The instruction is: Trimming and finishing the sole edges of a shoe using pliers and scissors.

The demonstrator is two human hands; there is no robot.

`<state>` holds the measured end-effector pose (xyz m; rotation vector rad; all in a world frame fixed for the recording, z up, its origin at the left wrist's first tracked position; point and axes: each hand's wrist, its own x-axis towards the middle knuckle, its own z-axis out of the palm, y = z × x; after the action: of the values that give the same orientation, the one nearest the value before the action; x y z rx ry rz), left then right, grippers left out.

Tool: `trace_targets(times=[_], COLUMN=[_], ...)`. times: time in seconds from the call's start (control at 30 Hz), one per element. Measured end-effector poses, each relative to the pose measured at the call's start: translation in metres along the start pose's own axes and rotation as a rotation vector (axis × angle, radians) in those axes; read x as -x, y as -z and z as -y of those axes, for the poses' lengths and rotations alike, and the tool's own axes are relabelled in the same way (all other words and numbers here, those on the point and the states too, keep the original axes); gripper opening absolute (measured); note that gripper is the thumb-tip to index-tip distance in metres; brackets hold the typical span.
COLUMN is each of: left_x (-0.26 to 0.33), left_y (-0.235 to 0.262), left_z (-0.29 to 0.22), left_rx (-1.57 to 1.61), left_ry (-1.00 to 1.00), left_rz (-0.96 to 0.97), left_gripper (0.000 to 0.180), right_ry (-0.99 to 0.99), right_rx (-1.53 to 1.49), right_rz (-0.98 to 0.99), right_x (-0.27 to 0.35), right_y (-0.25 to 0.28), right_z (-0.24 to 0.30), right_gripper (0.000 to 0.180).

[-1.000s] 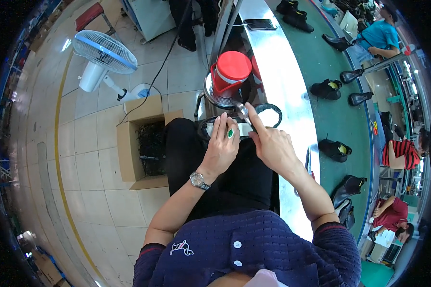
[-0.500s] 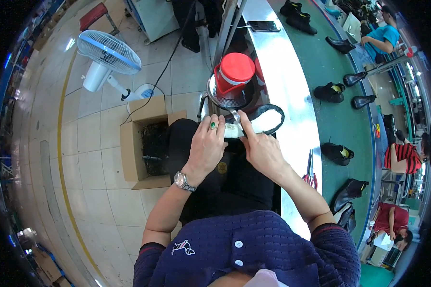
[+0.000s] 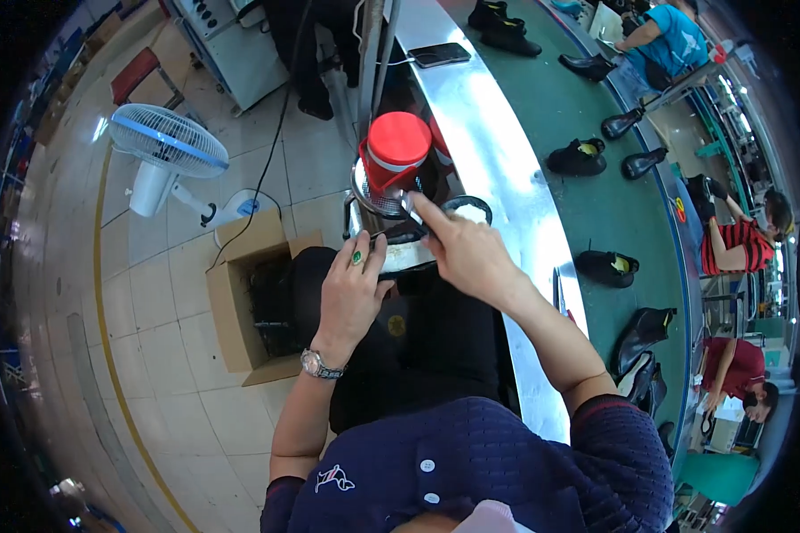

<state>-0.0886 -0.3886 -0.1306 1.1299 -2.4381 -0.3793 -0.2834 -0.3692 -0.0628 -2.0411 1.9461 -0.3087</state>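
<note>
Over my lap is an upturned shoe point(image 3: 404, 258) with a whitish underside and a black rim. At its near left end, the fingers of my left hand point(image 3: 351, 291) curl onto the edge, holding it; a green-stoned ring and a wristwatch show there. My right hand point(image 3: 476, 255) lies across the shoe's middle, its fingers closed on a small shiny metal tool point(image 3: 409, 206), with the index finger stretched along it. The tool's exact kind is not clear, and its lower part is hidden. Past my right hand, the shoe's far end point(image 3: 468, 212) shows white inside the rim.
Ahead, a red lidded jug point(image 3: 398, 140) stands on a perforated metal holder point(image 3: 361, 184). A metal bench point(image 3: 516, 169) carries a phone point(image 3: 438, 55) and scissors point(image 3: 559, 289). Black shoes point(image 3: 606, 266) line a green conveyor point(image 3: 542, 111). Left are a carton point(image 3: 228, 311) and a fan point(image 3: 169, 142).
My view has turned, so the surroundings sit differently. The right hand has moved over the shoe's middle, covering more of it; the left hand keeps its hold at the near end.
</note>
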Motion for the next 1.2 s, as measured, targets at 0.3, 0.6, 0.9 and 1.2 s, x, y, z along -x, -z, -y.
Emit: trace_targets(times=[0.3, 0.6, 0.9, 1.2], left_x=[0.023, 0.094, 0.103, 0.109], left_y=[0.006, 0.037, 0.018, 0.019], left_z=[-0.006, -0.001, -0.003, 0.001], left_rx=[0.192, 0.509, 0.314, 0.228], left_ry=[0.048, 0.556, 0.442, 0.294], left_rz=[-0.094, -0.019, -0.195, 0.050], left_gripper=[0.073, 0.036, 0.024, 0.025], right_ry=[-0.026, 0.069, 0.268, 0.386], right_rx=[0.031, -0.311, -0.121, 0.150], right_rz=[0.148, 0.656, 0.808, 0.803], right_x=[0.014, 0.055, 0.024, 0.021], right_y=[0.010, 0.017, 0.016, 0.020], right_z=[-0.027, 0.027, 0.064, 0.079], right_gripper=[0.056, 0.058, 0.061, 0.062])
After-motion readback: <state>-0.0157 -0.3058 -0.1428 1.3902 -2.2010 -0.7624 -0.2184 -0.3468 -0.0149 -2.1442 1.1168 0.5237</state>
